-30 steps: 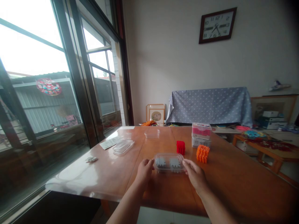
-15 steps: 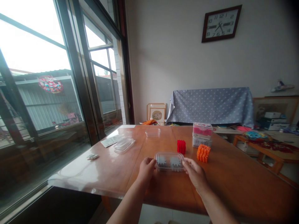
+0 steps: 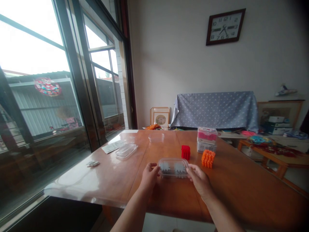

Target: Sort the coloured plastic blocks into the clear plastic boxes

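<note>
A clear plastic box (image 3: 173, 168) with its lid on sits near the front of the table, with grey toothed pieces inside. My left hand (image 3: 151, 174) is closed on the box's left end, thumb and fingers at the rim. The right end is pinched by my right hand (image 3: 196, 176). Just behind the box stands a red block stack (image 3: 185, 152), and to its right an orange block stack (image 3: 208, 159). Two stacked clear boxes (image 3: 207, 140), the upper one with pink contents, stand behind the orange stack.
On the left of the wooden table (image 3: 135, 190) lie a clear lid (image 3: 126, 151), a paper sheet (image 3: 110, 148) and a small packet (image 3: 93, 164). An open clear tray (image 3: 156, 138) is at the back. A side table (image 3: 281, 164) stands at the right.
The view has shifted slightly, so most things appear a little further left. Both hands keep their hold on the box; no other clear movement shows.
</note>
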`<state>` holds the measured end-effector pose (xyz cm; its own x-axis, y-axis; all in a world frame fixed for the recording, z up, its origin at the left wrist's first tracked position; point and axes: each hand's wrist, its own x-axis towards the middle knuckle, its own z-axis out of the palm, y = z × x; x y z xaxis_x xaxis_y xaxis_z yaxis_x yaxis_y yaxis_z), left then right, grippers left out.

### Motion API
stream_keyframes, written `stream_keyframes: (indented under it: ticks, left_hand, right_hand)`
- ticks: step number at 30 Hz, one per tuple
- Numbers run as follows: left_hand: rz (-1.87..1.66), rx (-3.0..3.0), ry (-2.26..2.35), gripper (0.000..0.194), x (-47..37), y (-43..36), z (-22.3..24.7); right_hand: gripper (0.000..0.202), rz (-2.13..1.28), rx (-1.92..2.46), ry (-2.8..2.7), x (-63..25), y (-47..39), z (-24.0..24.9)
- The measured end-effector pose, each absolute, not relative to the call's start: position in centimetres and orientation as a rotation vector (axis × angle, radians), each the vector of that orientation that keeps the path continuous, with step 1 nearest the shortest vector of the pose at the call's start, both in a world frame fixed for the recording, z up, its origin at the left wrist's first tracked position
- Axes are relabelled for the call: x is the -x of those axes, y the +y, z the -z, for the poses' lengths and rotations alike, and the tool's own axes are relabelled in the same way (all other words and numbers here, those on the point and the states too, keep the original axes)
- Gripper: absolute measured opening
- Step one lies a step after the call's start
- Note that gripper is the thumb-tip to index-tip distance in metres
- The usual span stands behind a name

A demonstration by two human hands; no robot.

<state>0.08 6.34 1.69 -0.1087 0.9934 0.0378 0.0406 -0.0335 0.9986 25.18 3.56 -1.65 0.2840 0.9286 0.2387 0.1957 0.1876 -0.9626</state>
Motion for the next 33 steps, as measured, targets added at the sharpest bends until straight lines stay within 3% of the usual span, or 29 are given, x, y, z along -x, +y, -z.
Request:
stream_keyframes:
  ticks: [16,25,33]
  left_hand:
    - [-1.433,-1.191,1.143,0.050,0.5,5.7,-2.5]
    - [-1.479,-1.272,1.140,0.037,-0.3,3.3,-7.3]
    - [-1.511,-1.347,1.068,0.042,-0.6,2.8,-8.6]
  right_hand:
    - [0.055,-0.446,1.364,-1.162,-24.6,2.6,-0.1]
    - [0.054,-0.325,1.252,-1.155,-23.9,0.4,-1.6]
    - [0.052,-0.319,1.192,-1.207,-24.2,0.7,-1.1]
